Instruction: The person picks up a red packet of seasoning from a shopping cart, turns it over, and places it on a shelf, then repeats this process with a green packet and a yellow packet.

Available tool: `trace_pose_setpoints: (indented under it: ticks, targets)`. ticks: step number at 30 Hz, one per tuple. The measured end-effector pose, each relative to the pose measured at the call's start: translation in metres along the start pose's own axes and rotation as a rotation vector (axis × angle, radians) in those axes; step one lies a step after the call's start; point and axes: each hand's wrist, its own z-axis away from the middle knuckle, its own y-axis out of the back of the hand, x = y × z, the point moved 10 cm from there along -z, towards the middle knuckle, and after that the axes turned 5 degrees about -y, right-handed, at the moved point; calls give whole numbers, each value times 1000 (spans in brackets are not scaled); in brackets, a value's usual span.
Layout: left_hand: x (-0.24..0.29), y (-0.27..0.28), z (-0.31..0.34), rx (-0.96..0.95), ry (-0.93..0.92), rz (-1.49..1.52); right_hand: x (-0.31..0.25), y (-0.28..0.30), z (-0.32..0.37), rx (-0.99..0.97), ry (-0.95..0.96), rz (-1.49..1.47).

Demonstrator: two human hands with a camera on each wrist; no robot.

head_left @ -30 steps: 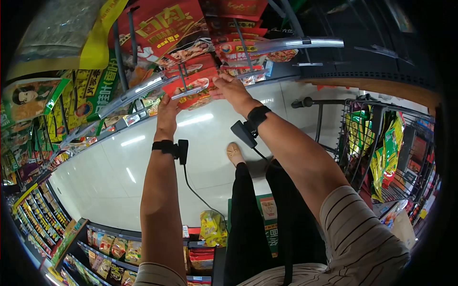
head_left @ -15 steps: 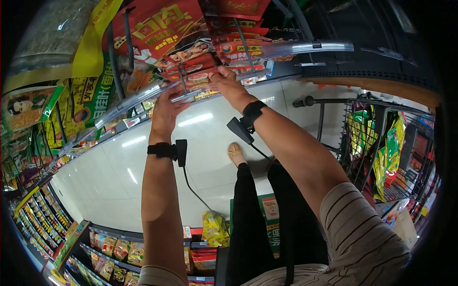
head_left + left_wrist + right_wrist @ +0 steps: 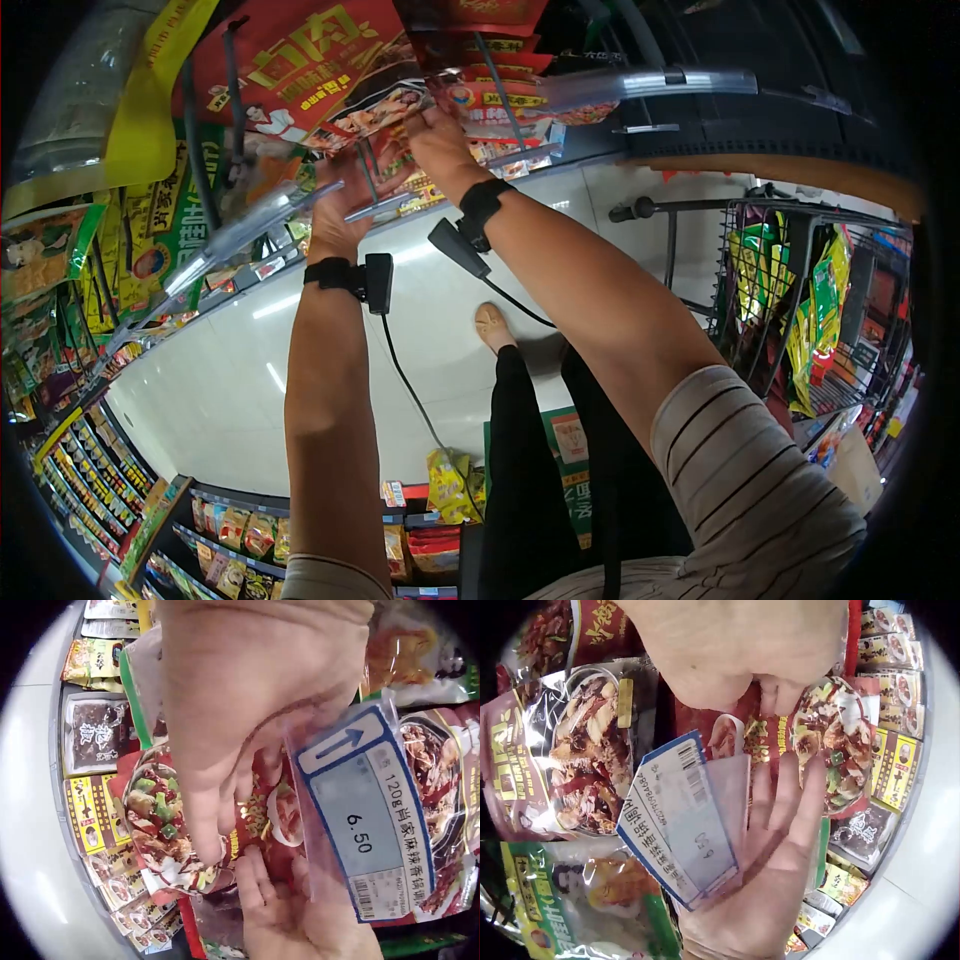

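My left hand [image 3: 340, 205] reaches in under the hanging packets, its fingers straight against the front of a red seasoning packet [image 3: 154, 814] with a bowl of food pictured on it. Coming from the other side, my right hand [image 3: 438, 148] lays its fingers on the same packet, close to the left hand's fingertips. A clear-cased price tag [image 3: 360, 825] marked 6.50 stands in front of the packet and covers part of it. In the right wrist view, my right hand's fingertips are partly hidden behind its palm. A larger red packet [image 3: 320, 60] hangs just above both hands.
Metal display hooks [image 3: 497, 85] and clear label strips [image 3: 655, 88] stick out around the hands. A wire shopping cart [image 3: 775, 300] with green and yellow packets stands to the right. Low shelves [image 3: 225, 550] of packets lie behind at lower left, across the tiled floor [image 3: 230, 400].
The red packet, earlier held tilted out between both hands, is now farther in under the hanging packets. My left fingers have spread and straightened; the right hand has moved up and left.
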Motion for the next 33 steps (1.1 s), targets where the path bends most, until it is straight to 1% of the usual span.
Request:
trace_pose_setpoints:
  ticks: [2, 3, 6, 7, 10, 11, 14, 16, 18, 20, 21, 24, 26, 27, 28, 32, 33]
  targets:
    - [0, 4, 2, 39, 29, -30, -10, 4, 0, 63, 100, 115]
    - [-1, 9, 6, 2, 22, -51, -8, 4, 3, 57, 136, 23]
    - [-2, 7, 26, 39, 52, -150, 10, 7, 15, 78, 146, 53]
    - [-2, 4, 31, 30, 73, -185, 19, 7, 19, 26, 76, 106]
    - [-3, 6, 54, 132, 80, -256, 30, 21, 40, 236, 107, 25]
    - [-5, 5, 60, 132, 83, -244, 45, 21, 46, 160, -34, 87]
    - [-20, 15, 87, 187, 135, -218, 67, 20, 68, -72, 0, 210]
    - [-40, 26, 111, 236, 190, -268, 93, 30, 109, -164, -185, 100]
    - [-64, 33, 142, 270, 254, -299, 127, 35, 157, -342, -481, -241]
    - [-92, 33, 178, 299, 348, -355, 118, 60, 204, -336, -590, -390]
    - [-106, 30, 198, 347, 421, -391, 120, 70, 223, -313, -605, -452]
    - [-145, 18, 255, 298, 570, -407, 112, 101, 275, -283, -686, -615]
    - [-163, 6, 288, 293, 682, -545, 120, 114, 298, -378, -742, -658]
    - [-172, 3, 303, 263, 712, -524, 106, 134, 309, -311, -747, -596]
    - [-182, 5, 317, 226, 744, -546, 99, 146, 318, -290, -738, -612]
    - [-196, -21, 348, 167, 875, -798, 70, 197, 349, -185, -731, -639]
    - [-198, -29, 351, 191, 923, -877, 66, 207, 356, -164, -738, -647]
